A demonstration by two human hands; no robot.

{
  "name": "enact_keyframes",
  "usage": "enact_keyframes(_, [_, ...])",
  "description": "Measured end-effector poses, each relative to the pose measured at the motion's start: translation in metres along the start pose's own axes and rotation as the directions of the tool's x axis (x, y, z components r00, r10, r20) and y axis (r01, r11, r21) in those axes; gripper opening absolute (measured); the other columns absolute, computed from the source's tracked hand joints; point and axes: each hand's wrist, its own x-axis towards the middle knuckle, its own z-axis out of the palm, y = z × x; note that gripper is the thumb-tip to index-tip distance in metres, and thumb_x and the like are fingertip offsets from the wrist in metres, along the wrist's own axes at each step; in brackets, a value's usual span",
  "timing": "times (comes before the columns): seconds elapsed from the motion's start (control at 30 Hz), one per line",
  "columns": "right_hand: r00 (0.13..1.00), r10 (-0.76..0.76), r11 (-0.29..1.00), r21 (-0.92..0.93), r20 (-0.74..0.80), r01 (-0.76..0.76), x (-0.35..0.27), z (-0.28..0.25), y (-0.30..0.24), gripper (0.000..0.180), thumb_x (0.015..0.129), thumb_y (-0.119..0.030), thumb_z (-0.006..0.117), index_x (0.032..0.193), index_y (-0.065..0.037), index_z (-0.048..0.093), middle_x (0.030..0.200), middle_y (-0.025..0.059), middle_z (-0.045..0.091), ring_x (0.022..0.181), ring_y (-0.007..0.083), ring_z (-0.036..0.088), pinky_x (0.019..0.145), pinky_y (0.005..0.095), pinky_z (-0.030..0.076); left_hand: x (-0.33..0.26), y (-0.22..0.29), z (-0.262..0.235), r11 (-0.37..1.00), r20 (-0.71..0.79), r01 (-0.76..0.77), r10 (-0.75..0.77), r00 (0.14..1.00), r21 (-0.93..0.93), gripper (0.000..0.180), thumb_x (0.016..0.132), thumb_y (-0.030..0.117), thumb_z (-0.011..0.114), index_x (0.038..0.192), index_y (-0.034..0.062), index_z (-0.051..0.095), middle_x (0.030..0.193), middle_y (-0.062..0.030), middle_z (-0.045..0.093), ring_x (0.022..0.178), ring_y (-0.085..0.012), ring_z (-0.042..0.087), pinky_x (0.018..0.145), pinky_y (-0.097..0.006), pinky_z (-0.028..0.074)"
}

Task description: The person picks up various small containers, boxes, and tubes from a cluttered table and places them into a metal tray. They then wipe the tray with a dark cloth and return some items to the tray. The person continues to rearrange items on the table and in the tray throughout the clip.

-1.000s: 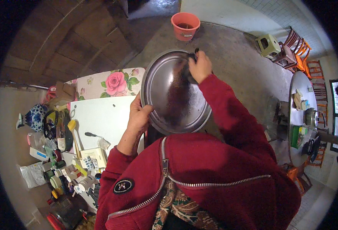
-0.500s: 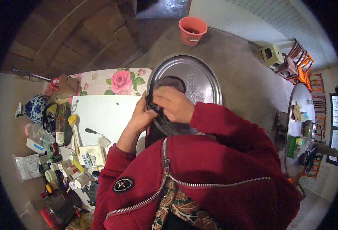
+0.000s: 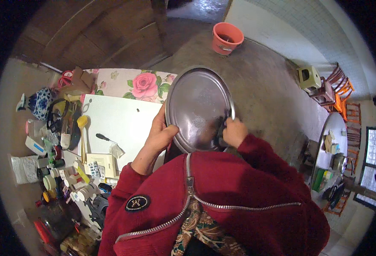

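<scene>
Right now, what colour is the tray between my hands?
The tray is shiny silver-grey, seen best in the head view.

tray (image 3: pixel 192 96): shiny grey metal, ridged rim, faint pattern on its face, oval outline in this view; lies between the hands, left edge gripped by left hand (image 3: pixel 159 131), thumb over rim. cloth (image 3: pixel 222 128): dark, blurred, bunched at right hand (image 3: pixel 235 132), against tray's right side.

tray (image 3: pixel 192 96): slvr-gry | jkt (image 3: pixel 256 183): dk red | bkt (image 3: pixel 223 46): coral | tblcloth (image 3: pixel 122 81): pnk rose, grn lvs | vase (image 3: pixel 40 103): blu/wht ptrn
</scene>
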Motion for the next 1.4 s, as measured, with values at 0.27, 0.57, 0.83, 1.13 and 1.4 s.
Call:
enact_keyframes(0.27, [0.812,-0.362,0.565,0.585,-0.458,0.582,0.007,-0.097,-0.073,0.025,0.077,0.0,0.056,0.101,0.004,0.059,0.095,0.0187,0.062,0.086,0.0272,0.061,0.077,0.0351,0.048,0.022,-0.025,0.012,0.696,0.039,-0.22,0.266,0.963,0.684,0.081,0.071,0.007,0.056,0.144,0.0044,0.02,0.125,-0.03,0.047,0.11,-0.0377,0.053,0.093,-0.042,0.042])
enact_keyframes(0.57, [0.254,-0.817,0.338,-0.073,-0.518,0.938,0.073,-0.096,-0.145,0.02,0.084,-0.021,0.055,0.076,-0.003,0.059,0.078,0.0125,0.059,0.077,0.0345,0.058,0.088,0.0488,0.041,0.025,-0.013,0.02,0.858,0.259,-0.206,0.088,0.962,0.471,0.056,0.073,0.005,0.052,0.127,-0.0038,0.038,0.091,-0.0275,0.059,0.081,-0.0387,0.062,0.071,-0.041,0.049])
enact_keyframes(0.83, [0.64,-0.543,0.724,0.082,-0.543,0.685,0.142,-0.095,-0.086,0.031,0.09,-0.026,0.053,0.078,0.003,0.059,0.073,0.0197,0.059,0.064,0.0381,0.055,0.063,0.0401,0.046,0.02,-0.006,0.018,0.906,0.274,-0.212,0.113,0.955,0.366,0.085,0.07,0.0,0.048,0.145,0.0047,0.009,0.091,-0.0249,0.058,0.082,-0.0369,0.062,0.071,-0.041,0.048])
enact_keyframes(1.13, [0.927,0.164,0.866,0.5,-0.337,0.029,0.195,-0.029,0.048,0.058,0.096,-0.044,0.043,0.11,0.011,0.058,0.105,0.0229,0.063,0.098,0.0263,0.057,0.085,0.033,0.042,0.011,-0.024,0.013,0.929,0.227,-0.216,0.15,0.962,0.3,0.078,0.069,0.003,0.046,0.141,0.0067,0.018,0.097,-0.0258,0.058,0.092,-0.0371,0.061,0.078,-0.039,0.047])
enact_keyframes(1.4, [0.971,0.219,0.894,0.418,-0.097,-0.16,0.127,0.025,0.116,0.065,0.084,-0.052,0.061,0.103,0.01,0.06,0.088,0.0163,0.063,0.078,0.0268,0.057,0.074,0.0385,0.046,-0.004,-0.023,0.009,0.931,0.133,-0.21,0.177,0.975,0.298,0.079,0.069,0.003,0.046,0.142,0.0004,0.014,0.098,-0.0281,0.057,0.091,-0.0374,0.061,0.079,-0.039,0.048])
